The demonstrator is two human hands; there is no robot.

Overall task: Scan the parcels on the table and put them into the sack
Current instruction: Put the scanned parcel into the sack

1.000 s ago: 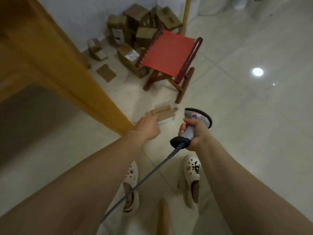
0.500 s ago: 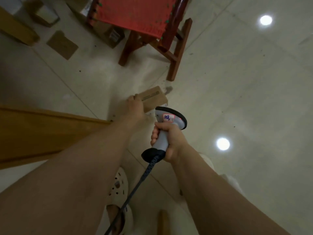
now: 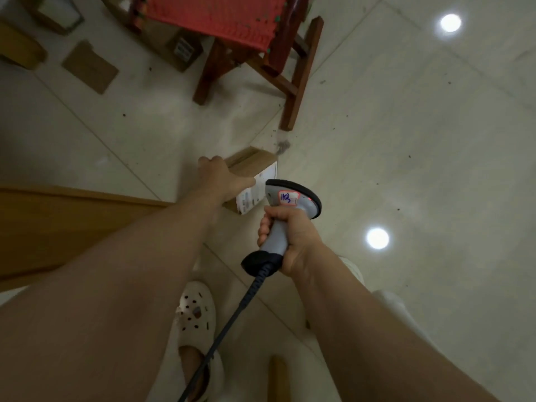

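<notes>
While the left grip [image 3: 223, 181] clasps the parcel [image 3: 249, 165] just right of the bench [image 3: 58, 227], the right grip [image 3: 293, 236] is closed round the scanner [image 3: 290, 198], head near the label [image 3: 251, 197]. Risk: a tilted label may defeat the scan; sack unseen.

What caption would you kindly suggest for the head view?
Left hand holds a cardboard parcel while the right hand points a scanner at its label, beside a red chair.
</notes>
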